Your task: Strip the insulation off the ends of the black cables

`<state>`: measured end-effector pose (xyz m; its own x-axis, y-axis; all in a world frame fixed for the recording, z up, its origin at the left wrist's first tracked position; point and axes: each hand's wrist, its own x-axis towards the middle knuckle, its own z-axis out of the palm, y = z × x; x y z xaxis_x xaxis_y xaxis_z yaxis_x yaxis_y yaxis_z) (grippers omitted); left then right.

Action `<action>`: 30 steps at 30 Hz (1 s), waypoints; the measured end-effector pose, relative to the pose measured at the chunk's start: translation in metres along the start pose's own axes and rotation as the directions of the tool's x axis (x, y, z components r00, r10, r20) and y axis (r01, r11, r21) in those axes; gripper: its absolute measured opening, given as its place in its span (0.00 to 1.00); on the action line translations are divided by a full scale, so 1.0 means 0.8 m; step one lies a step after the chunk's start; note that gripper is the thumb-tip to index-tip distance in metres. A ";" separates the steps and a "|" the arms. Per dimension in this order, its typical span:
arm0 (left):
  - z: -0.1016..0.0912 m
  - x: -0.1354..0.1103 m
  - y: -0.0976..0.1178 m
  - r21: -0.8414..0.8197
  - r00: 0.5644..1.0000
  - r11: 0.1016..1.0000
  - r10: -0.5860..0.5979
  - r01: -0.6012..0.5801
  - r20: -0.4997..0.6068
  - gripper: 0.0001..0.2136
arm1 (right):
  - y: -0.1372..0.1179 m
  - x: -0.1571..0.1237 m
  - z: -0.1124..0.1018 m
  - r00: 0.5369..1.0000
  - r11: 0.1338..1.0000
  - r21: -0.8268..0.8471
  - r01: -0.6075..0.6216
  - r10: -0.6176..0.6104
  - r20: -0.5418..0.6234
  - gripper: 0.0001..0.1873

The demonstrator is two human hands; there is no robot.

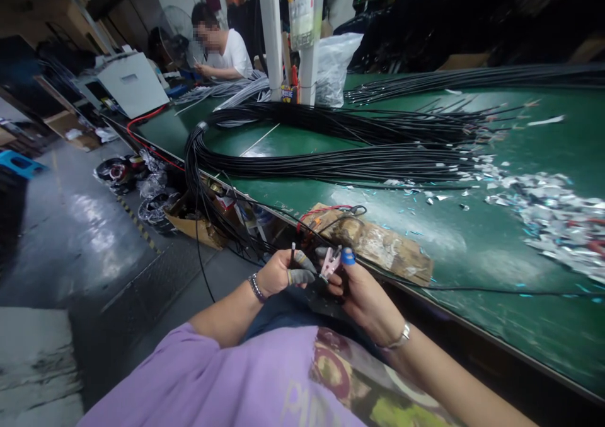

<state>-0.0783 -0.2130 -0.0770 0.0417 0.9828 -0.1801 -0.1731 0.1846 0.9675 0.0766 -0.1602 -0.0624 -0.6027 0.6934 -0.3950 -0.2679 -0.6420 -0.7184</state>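
Two hands work just off the near edge of a green bench (472, 244), in front of a wood block (401, 250) that lies along that edge. The left hand (276, 274), grey covers on its fingertips, pinches a thin dark cable (292, 255) whose pale tip stands up above the grip. The right hand (363, 294), blue tape on its thumb, holds a small pink clip (329, 263) between thumb and fingers, close to the left fingertips; whether the clip bites on anything is too small to tell. The cable is probably light and springy, with a smooth skin that could slide, so a pinch close to its end should steady it best; the clip seems light and stiff, likely best held by its handles. A wire loop (358, 210) sits over the block's far side, where it might snag a sleeve. To the right, a black lead (520, 290) follows the near edge. Green surface shows between the block and a heap of foil scraps (562, 225) at the right, giving some room to move. Beyond, black bundles (331, 165) cross the bench, their left end bending over the near edge and hanging down. Toward the far left, a person (236, 55) in a white top sits beyond a white box (126, 85).
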 end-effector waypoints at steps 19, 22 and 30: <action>0.004 -0.003 -0.008 0.032 0.999 0.998 -0.045 0.045 0.003 0.23 | 0.007 -0.005 -0.003 0.999 0.999 0.028 0.039 -0.038 -0.010 0.28; 0.007 -0.013 -0.004 0.022 0.998 0.998 -0.056 0.055 0.016 0.23 | 0.006 -0.012 -0.013 0.999 0.998 -0.048 0.042 -0.043 -0.013 0.29; 0.008 -0.035 -0.002 -0.003 0.998 0.999 -0.048 0.049 0.039 0.23 | 0.004 -0.044 -0.059 0.843 0.559 -0.769 0.310 -0.536 -0.050 0.13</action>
<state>-0.0732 -0.2408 -0.0727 0.0889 0.9716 -0.2195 -0.1736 0.2321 0.9571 0.1323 -0.1712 -0.0775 -0.3265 0.9449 0.0234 0.2413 0.1072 -0.9645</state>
